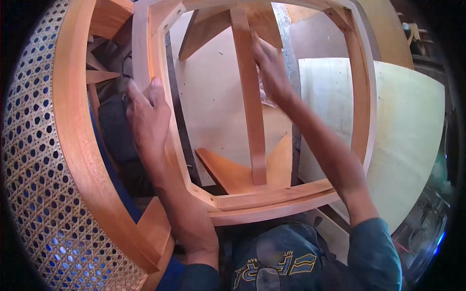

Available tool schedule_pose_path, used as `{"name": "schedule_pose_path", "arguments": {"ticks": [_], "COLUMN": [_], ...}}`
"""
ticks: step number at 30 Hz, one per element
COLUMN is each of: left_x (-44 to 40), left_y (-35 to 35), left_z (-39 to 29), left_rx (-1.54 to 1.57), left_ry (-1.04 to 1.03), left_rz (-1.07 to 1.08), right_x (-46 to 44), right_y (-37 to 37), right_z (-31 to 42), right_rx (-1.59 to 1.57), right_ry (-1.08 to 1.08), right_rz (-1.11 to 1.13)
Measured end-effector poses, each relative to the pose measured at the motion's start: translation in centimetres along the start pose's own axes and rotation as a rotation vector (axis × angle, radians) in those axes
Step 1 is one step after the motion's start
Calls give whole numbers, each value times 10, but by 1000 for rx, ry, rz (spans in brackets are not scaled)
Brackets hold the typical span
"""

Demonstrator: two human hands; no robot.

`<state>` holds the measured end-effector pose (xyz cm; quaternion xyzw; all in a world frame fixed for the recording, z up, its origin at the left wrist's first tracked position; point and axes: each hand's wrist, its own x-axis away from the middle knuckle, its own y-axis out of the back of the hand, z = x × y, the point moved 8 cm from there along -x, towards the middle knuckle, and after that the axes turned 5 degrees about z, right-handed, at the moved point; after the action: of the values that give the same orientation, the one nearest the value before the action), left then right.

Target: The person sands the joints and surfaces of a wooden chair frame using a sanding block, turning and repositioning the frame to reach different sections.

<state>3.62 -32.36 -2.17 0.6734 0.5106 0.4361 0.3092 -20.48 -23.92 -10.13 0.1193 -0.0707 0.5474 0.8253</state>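
Observation:
A pale wooden frame (141,48) with rounded corners fills the middle of the view. My left hand (150,114) is closed around its left rail, thumb on top and fingers over the outer side. Inside the frame's opening a brown wooden crossbar (247,97) runs lengthwise, with angled wooden leg pieces (233,167) at its near end and more angled pieces (208,29) at its far end. My right hand (272,72) reaches through the opening and grips the crossbar's right edge near the far end. Some of its fingers are hidden.
On the left stands a woven cane panel (34,145) in a curved wooden border (80,140). A pale board (213,111) lies under the crossbar, and another curved pale sheet (412,126) is at the right. Dark clutter (427,203) sits at the far right edge.

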Motion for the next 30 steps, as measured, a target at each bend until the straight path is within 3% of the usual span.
{"name": "schedule_pose_path", "arguments": {"ticks": [2,3,5,7,8,9,11,13,16,19,22,24,26,27,30], "left_x": [1,1,-1,-1,-3,-3,-3,-2,-10,-9,-5,-3,-5,-4,-4], "left_y": [-1,1,2,0,-1,-3,-3,-2,2,2,1,2,2,2,1], "left_z": [1,0,0,3,5,7,6,6,-4,-4,7,5,5,6,6], "left_rx": [6,8,9,0,3,8,0,1,14,59,65,57,73,74,87], "left_ry": [-2,-9,-47,-59,-54,-45,-32,-32,-62,-77,-81,-76,-83,-84,-81], "left_rz": [-3,-9,-40,-45,-44,-38,-7,-12,-32,-54,-87,-81,-84,-81,-78], "right_x": [50,72,67,-2,-16,-51,-27,21,107,95,-25,-59,-52,-34,31], "right_y": [-2,-6,-15,-12,-3,-1,-4,-14,-12,-13,7,20,0,3,-4], "right_z": [-11,-11,17,0,9,4,-2,-8,-24,-45,-76,-90,-35,-10,-18], "right_rx": [264,388,299,94,151,412,340,286,470,212,274,135,-58,428,143], "right_ry": [9,124,132,221,98,276,-37,-162,-46,-185,54,28,-131,311,117], "right_rz": [-11,-36,11,114,46,98,30,34,105,138,133,91,-27,-92,-67]}}
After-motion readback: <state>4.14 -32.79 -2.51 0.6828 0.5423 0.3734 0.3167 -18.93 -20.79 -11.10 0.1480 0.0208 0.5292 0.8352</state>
